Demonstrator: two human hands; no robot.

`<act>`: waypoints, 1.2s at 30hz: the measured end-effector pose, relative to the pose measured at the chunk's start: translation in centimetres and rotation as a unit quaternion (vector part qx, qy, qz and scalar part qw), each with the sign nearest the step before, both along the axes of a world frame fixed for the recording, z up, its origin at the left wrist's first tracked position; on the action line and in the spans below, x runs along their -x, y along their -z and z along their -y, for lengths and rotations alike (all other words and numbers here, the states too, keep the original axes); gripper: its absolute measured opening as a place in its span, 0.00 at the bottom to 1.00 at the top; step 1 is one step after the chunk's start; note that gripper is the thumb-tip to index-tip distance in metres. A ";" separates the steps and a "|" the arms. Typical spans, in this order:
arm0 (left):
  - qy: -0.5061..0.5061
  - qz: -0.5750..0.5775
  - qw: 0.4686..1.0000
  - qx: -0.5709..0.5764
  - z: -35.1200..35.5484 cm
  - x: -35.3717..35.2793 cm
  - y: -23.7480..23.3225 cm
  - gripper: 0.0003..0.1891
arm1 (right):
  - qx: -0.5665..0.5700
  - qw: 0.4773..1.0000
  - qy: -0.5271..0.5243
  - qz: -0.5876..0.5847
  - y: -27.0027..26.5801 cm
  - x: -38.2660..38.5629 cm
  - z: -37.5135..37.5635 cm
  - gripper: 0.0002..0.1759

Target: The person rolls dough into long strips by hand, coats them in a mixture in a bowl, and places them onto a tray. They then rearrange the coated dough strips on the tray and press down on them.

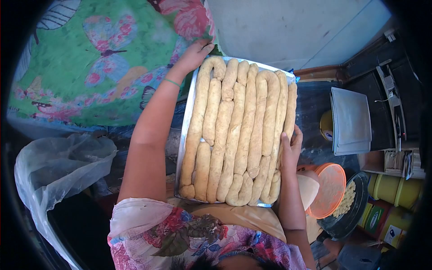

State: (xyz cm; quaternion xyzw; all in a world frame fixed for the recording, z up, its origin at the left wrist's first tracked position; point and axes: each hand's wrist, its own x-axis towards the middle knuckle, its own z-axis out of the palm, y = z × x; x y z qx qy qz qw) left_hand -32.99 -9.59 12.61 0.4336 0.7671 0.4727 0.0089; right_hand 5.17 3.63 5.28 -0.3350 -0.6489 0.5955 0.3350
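From where I stand, a metal tray (183, 148) fills the middle of the frame, packed edge to edge with long dough ropes (246, 130) running mostly up and down, a few bent into hooks. It lies in front of the person's flowered shirt (189, 234).

The left hand (198, 53) is at the tray's upper left corner, fingers bent over towards the edge of the butterfly cloth (103, 54); I can't tell if they grip the cloth or the rim. The right hand (291, 146) is partly open along the tray's right side, thumb up against the outermost rope, its other fingers spread beyond the side.

Clear plastic (67, 164) hangs at the left of the frame. Over to the right are flat sheets (352, 121) in a stack, and below them 1 orange-rimmed container (330, 189) beside a dark tub (335, 227) holding small pale pieces (345, 200). Yellow buckets (386, 189) stand at the lower right.
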 end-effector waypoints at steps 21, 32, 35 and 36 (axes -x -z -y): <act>-0.012 0.222 0.953 -0.207 -2.0 -0.1 2.7 0.27 | -0.010 1.000 0.016 -0.008 0.3 -0.1 0.0 0.29; -0.009 0.239 0.944 -0.226 -2.0 0.0 2.8 0.28 | 0.004 1.000 0.005 -0.011 -0.2 -0.1 0.0 0.30; 0.004 0.243 0.947 -0.208 -1.8 0.5 2.9 0.28 | 0.001 1.000 0.005 -0.011 0.1 -0.1 -0.1 0.30; 0.009 0.242 0.950 -0.199 -1.7 0.4 2.8 0.29 | -0.005 1.000 0.003 -0.007 0.2 -0.1 -0.2 0.30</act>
